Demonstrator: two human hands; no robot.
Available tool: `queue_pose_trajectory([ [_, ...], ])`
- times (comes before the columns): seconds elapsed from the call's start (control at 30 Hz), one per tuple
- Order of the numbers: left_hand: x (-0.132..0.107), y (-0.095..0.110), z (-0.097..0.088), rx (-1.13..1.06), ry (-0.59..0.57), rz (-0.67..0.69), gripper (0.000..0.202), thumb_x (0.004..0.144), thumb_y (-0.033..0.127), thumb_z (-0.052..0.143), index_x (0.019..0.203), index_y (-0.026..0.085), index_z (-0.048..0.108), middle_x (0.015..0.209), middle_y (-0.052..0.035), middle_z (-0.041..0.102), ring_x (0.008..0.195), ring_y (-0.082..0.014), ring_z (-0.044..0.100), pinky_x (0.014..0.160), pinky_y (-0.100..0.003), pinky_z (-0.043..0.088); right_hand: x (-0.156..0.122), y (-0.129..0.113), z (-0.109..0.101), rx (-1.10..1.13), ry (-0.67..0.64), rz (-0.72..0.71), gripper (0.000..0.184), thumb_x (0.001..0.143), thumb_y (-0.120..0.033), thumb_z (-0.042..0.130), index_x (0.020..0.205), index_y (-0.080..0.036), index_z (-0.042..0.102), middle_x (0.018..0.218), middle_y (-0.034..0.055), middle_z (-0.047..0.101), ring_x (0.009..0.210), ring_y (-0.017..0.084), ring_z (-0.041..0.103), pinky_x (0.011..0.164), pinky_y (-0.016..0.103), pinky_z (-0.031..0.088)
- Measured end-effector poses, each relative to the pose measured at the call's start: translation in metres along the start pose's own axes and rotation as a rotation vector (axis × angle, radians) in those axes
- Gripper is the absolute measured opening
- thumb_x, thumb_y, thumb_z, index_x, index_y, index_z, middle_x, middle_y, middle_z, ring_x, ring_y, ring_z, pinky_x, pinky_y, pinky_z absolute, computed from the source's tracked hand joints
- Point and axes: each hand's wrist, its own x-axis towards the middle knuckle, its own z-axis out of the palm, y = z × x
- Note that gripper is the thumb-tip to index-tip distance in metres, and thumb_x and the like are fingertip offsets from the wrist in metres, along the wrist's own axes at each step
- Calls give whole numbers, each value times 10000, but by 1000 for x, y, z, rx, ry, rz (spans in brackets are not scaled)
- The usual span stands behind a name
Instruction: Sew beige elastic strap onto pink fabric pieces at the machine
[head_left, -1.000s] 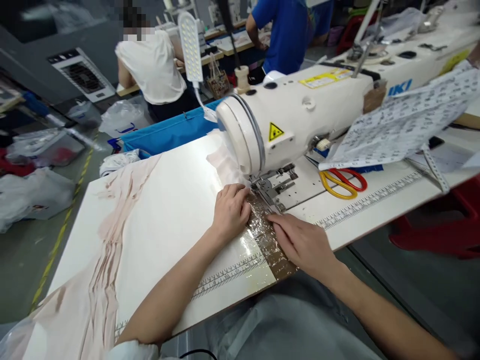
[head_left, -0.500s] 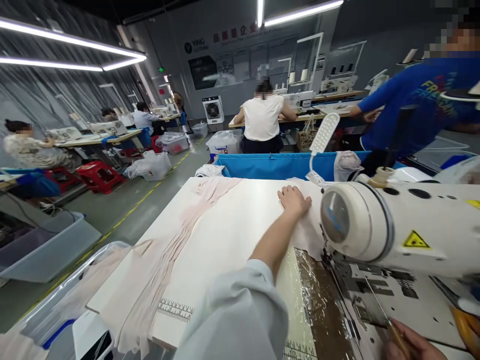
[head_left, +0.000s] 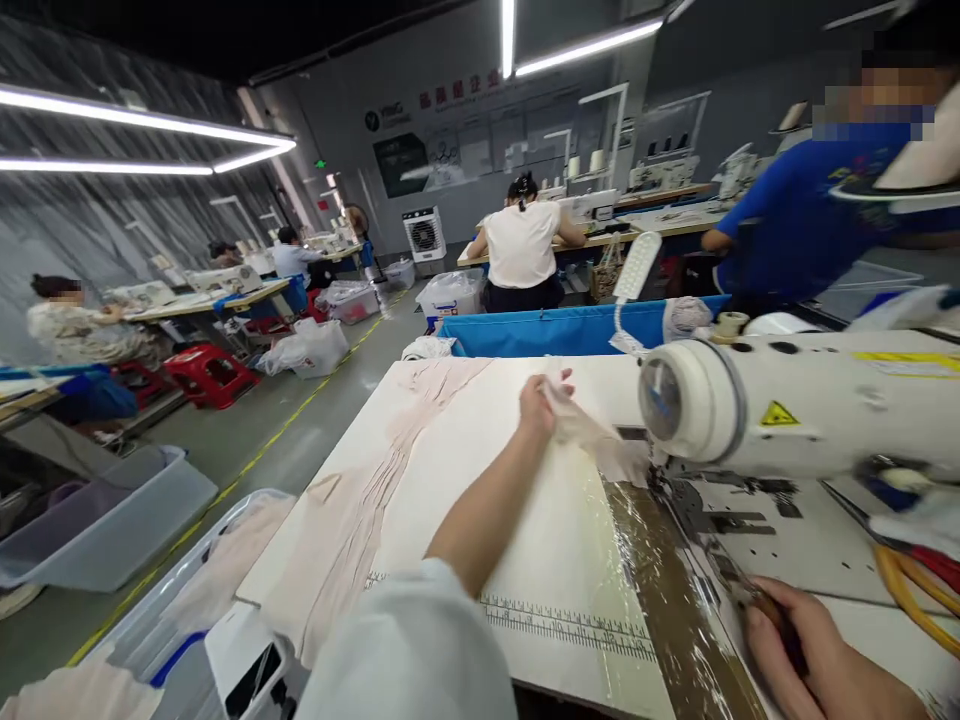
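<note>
My left hand (head_left: 541, 405) is closed on one end of a sheer pale pink fabric piece (head_left: 589, 432), lifted off the white table. The fabric's other end runs to the needle area of the white sewing machine (head_left: 757, 400). My right hand (head_left: 810, 650) grips the wooden handle of an awl (head_left: 776, 622) beside the machine bed; its thin metal tip is blurred near the presser foot rail. Further left on the table lies an overlapping row of pale pink fabric pieces (head_left: 382, 465).
Scissors with orange handles (head_left: 904, 595) lie at the right. A printed ruler strip (head_left: 566, 622) crosses the table front. A plastic bin with fabric (head_left: 232, 550) stands left. Behind the table are a blue cloth trough (head_left: 517, 333), a lamp (head_left: 637, 268) and co-workers, one in blue (head_left: 810, 220).
My left hand has gone from lying flat on the fabric to gripping and lifting its end, moving left. My right hand has come further into view with the awl.
</note>
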Motion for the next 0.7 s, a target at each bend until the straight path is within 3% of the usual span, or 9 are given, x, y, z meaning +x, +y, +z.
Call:
queue_pose_trajectory([
  [0.1, -45, 42, -27, 19, -128, 5, 274, 746, 335, 564, 913, 130, 636, 827, -72, 702, 469, -96, 502, 604, -279, 480, -1, -11, -8, 84, -74, -52, 213, 924, -368, 478, 1046, -251, 608, 733, 13, 745, 552, 217, 700, 498, 295, 516],
  [0.23, -113, 81, -73, 125, -248, 67, 428, 756, 401, 598, 1103, 152, 617, 921, -84, 703, 619, -163, 619, 699, -355, 533, -6, -36, -8, 237, 93, -16, 234, 938, -344, 468, 1044, -232, 644, 824, 38, 751, 608, 192, 691, 587, 289, 539],
  [0.3, -150, 88, -99, 166, -258, 104, 518, 769, 460, 601, 1201, 175, 590, 979, -86, 698, 630, -167, 626, 735, -392, 538, -1, -57, -11, 344, 142, -43, 227, 949, -318, 455, 1023, -227, 649, 900, 64, 738, 723, 197, 702, 649, 289, 549],
  [0.47, -240, 79, -154, 246, -315, 148, 557, 809, 532, 593, 1271, 222, 605, 916, -79, 700, 518, -164, 583, 696, -427, 526, 46, -118, -20, 534, 57, -187, 227, 930, -205, 434, 1002, -198, 649, 982, 94, 674, 825, 194, 657, 700, 297, 528],
  [0.53, -268, 75, -169, 279, -315, 140, 506, 838, 536, 565, 1235, 235, 649, 837, -77, 697, 547, -193, 600, 725, -436, 511, 71, -137, -11, 574, -74, -239, 328, 896, -152, 428, 1139, -193, 645, 1099, 107, 658, 786, 174, 640, 702, 308, 523],
  [0.7, -302, 80, -184, 348, -326, 142, 450, 813, 574, 592, 1139, 289, 715, 863, -77, 708, 506, -196, 570, 694, -450, 488, 114, -173, 49, 553, -558, -420, 541, 807, -37, 411, 1289, -181, 610, 1352, 107, 583, 1095, 197, 602, 886, 321, 483],
])
